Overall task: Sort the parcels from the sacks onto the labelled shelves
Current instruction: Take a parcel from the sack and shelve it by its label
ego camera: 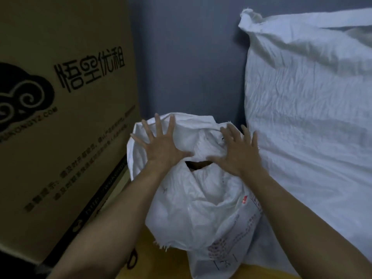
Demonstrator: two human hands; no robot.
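Note:
A crumpled white woven sack [201, 202] stands in the lower middle, its mouth folded over. A small dark gap in the folds shows something brown inside [198, 165]. My left hand [161, 143] lies flat on the sack's top left with its fingers spread straight. My right hand [237, 150] rests on the top right folds, fingers spread, thumb against the cloth. Neither hand holds a parcel. No shelves are in view.
A large brown cardboard box [66, 117] with black printing fills the left. A big full white sack [310, 117] leans at the right, touching the small sack. A dark grey wall [187, 57] is behind. The floor [161, 264] near me is yellow.

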